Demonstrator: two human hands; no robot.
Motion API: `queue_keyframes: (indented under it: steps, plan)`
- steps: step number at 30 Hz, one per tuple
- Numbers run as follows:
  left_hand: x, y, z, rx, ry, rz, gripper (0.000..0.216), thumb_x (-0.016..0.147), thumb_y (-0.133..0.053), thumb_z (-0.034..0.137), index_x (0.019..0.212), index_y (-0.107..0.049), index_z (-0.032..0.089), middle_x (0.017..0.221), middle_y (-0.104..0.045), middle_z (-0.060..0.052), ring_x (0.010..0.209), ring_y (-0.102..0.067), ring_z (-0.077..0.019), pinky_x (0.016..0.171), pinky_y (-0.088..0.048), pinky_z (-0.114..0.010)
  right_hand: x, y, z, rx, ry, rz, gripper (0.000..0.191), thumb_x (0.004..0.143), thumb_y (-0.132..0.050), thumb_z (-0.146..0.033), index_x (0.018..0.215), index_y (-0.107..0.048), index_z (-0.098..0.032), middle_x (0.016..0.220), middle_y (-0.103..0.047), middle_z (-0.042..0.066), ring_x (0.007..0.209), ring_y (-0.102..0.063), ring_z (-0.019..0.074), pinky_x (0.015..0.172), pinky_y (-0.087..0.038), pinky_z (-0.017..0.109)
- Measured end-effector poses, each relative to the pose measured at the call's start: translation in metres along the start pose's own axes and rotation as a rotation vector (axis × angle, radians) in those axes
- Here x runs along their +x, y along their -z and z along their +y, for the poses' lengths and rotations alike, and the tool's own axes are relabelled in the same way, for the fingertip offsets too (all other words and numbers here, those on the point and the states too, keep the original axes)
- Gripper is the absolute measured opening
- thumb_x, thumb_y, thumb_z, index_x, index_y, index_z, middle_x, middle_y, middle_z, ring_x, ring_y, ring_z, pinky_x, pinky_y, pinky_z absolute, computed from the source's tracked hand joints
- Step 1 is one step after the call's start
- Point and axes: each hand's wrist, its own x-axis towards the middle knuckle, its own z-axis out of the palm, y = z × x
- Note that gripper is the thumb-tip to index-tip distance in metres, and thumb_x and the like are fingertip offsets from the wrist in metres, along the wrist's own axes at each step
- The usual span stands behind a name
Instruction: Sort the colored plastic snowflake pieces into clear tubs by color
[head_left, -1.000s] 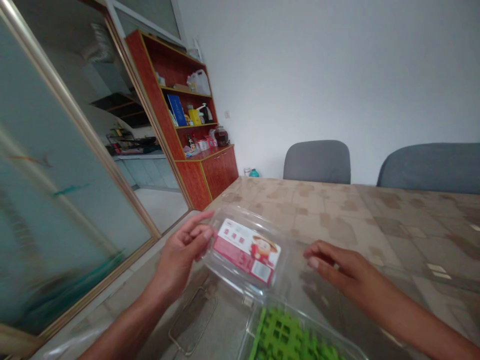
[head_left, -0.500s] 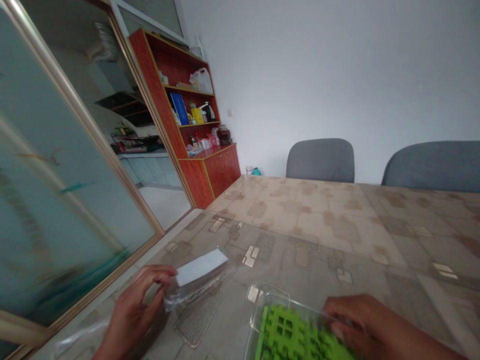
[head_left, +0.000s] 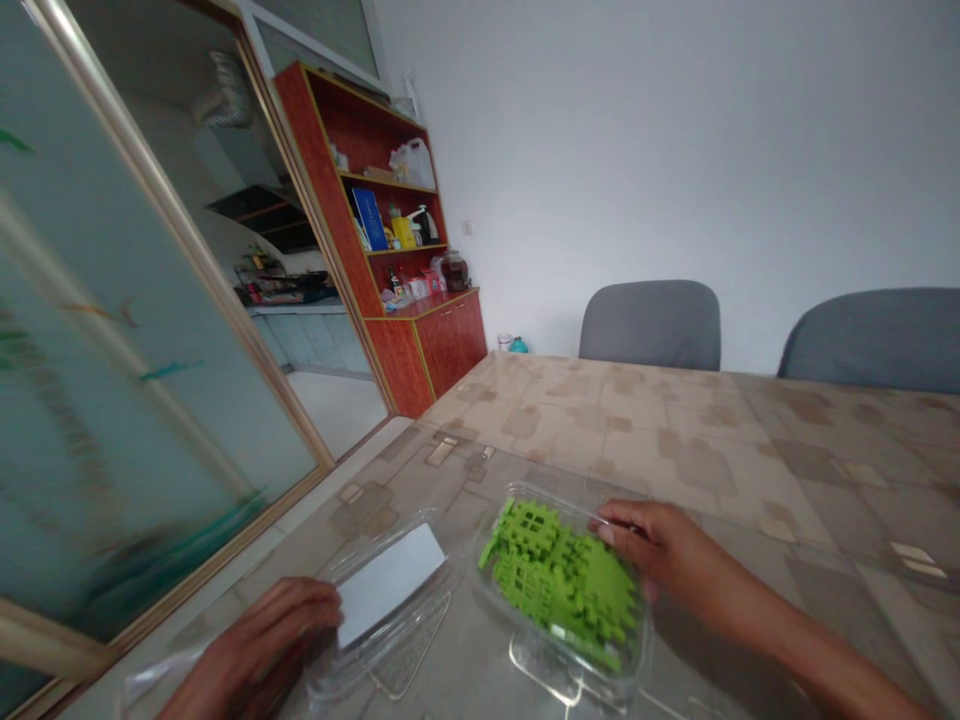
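Note:
A clear plastic tray (head_left: 628, 660) holding green lattice pieces (head_left: 559, 580) is tipped up off the table near its front edge. My right hand (head_left: 660, 550) grips the tray's far right rim, fingers curled over it. To the left lies the clear plastic lid (head_left: 390, 600), turned over so the white back of its label shows. My left hand (head_left: 259, 655) rests on the lid's left end, fingers bent over its edge.
The table (head_left: 675, 450) has a glossy beige patchwork cover. Two grey chairs (head_left: 649, 322) stand at its far side. A red wooden shelf cabinet (head_left: 390, 250) with bottles stands at the back left, beside a sliding glass door (head_left: 112, 380).
My left hand laid the lid down flat on the table at the left. My right hand took the tray of green pieces and tilted it up and further from me.

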Motion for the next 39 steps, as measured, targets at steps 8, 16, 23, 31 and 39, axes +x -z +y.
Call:
queue_keyframes:
  steps: [8,16,23,31,39]
  plan:
    - [-0.006,-0.001,0.001,-0.122,0.229,0.216,0.019,0.09,-0.059,0.038,0.103,-0.073,0.034,0.102,-0.075,-0.001,0.093,-0.071,-0.0223,0.083,-0.058,-0.027,0.02,-0.006,0.005,0.03,-0.018,0.074,0.034,0.089,-0.051,-0.047,0.072,-0.059,-0.018,0.058,-0.045,-0.007,0.043,-0.046,0.0092,0.046,-0.034,0.023]
    - [0.013,0.003,-0.03,-0.541,0.931,0.294,0.07,0.073,-0.069,0.063,0.123,-0.053,0.017,0.075,-0.072,-0.004,0.053,-0.065,-0.0213,0.042,-0.051,-0.027,0.029,-0.005,0.011,0.102,-0.046,0.131,0.036,0.085,-0.054,-0.052,0.072,-0.058,-0.019,0.059,-0.046,-0.006,0.04,-0.047,0.0087,0.039,-0.029,0.022]
    - [0.036,0.022,-0.009,-0.049,0.706,0.144,0.045,0.07,-0.065,0.059,0.094,-0.073,0.022,0.067,-0.072,-0.002,0.049,-0.066,-0.0227,0.048,-0.053,-0.03,0.032,-0.008,0.008,0.125,-0.026,0.109,0.036,0.086,-0.056,-0.051,0.074,-0.06,-0.017,0.056,-0.048,-0.006,0.04,-0.045,0.0078,0.041,-0.03,0.021]
    - [0.137,-0.009,0.056,-1.19,0.606,-0.36,0.062,0.089,-0.06,0.058,0.141,-0.052,0.025,0.132,-0.061,-0.016,0.107,-0.066,-0.0298,0.074,-0.06,-0.037,0.019,-0.018,-0.007,0.159,0.03,-0.001,0.038,0.089,-0.055,-0.05,0.073,-0.062,-0.016,0.06,-0.044,-0.006,0.047,-0.043,0.0082,0.045,-0.035,0.021]
    - [0.196,-0.03,0.041,-1.473,0.617,-0.379,0.069,0.088,-0.069,0.047,0.148,-0.041,0.026,0.142,-0.051,-0.016,0.115,-0.062,-0.0321,0.077,-0.06,-0.04,0.027,0.007,0.009,0.225,-0.013,0.271,0.045,0.083,-0.053,-0.058,0.098,-0.066,-0.018,0.07,-0.061,-0.001,0.059,-0.057,0.0151,0.054,-0.045,0.026]
